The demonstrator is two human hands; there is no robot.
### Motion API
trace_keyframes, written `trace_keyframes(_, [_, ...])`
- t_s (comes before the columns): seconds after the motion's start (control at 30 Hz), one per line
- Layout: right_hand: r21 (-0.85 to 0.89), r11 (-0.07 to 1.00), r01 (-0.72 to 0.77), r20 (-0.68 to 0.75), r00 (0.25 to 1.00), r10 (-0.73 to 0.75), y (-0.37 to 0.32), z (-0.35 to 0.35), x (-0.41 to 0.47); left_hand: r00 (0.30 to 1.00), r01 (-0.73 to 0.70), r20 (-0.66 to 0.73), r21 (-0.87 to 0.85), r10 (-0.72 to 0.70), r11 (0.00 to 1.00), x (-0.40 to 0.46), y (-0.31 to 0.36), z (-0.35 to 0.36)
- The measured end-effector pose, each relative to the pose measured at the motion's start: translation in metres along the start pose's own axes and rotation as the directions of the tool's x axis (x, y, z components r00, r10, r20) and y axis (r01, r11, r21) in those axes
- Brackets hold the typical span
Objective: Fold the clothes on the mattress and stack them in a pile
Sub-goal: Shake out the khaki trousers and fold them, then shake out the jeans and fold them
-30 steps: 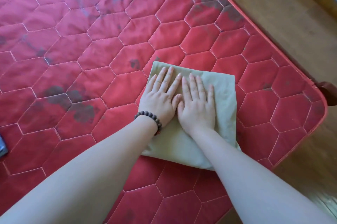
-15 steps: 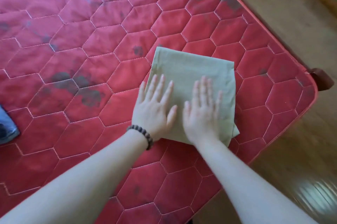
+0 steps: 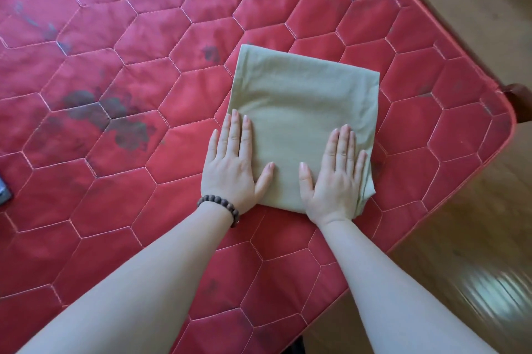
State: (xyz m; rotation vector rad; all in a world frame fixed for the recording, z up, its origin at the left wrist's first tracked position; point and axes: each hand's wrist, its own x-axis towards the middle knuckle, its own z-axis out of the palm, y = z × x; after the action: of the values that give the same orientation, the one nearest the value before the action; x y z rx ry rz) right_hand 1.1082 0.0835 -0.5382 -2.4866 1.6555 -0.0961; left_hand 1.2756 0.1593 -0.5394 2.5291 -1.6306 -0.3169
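Flat left hand point(image 3: 230, 163); right hand point(image 3: 335, 172); smooth square olive cloth point(image 3: 302, 100).

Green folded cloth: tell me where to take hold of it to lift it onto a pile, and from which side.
Take the green folded cloth by its left and right edges near the near end, where the left hand and right hand already lie flat. Slide the fingers under from both sides; it lies flat and square, so two-sided support should keep the folds.

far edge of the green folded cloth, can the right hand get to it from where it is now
Probably yes. The right hand lies flat on the green cloth's near right part, and only bare fabric lies between its fingertips and the far edge.
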Motion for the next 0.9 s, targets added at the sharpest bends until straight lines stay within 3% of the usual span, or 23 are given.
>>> trace_keyframes(0.1, [0.022,1.0,-0.005,0.047,0.999,0.004,0.0,-0.004,0.003,0.999,0.003,0.035,-0.033,-0.002,0.999,0.001,-0.001,-0.004])
trace_keyframes(0.27, [-0.021,1.0,0.014,0.251,0.968,-0.008,0.0,-0.036,0.005,0.986,0.023,0.164,-0.004,-0.022,1.0,-0.005,0.001,-0.037])
trace_keyframes(0.43, [0.054,0.994,0.098,0.279,0.954,-0.109,-0.013,-0.121,-0.001,0.981,0.148,0.128,-0.025,-0.143,0.989,-0.041,-0.01,-0.128])
trace_keyframes(0.63, [0.187,0.923,0.336,0.217,0.902,-0.372,-0.103,-0.247,-0.019,0.936,0.353,0.004,-0.029,-0.353,0.935,-0.113,-0.038,-0.278])
trace_keyframes(0.77, [0.291,0.81,0.509,0.171,0.805,-0.567,-0.183,-0.301,-0.044,0.871,0.483,-0.087,-0.021,-0.483,0.875,-0.175,-0.067,-0.344])
trace_keyframes(0.9, [0.305,0.707,0.638,0.148,0.702,-0.697,-0.251,-0.322,-0.071,0.763,0.638,-0.109,-0.031,-0.637,0.769,-0.231,-0.101,-0.373])
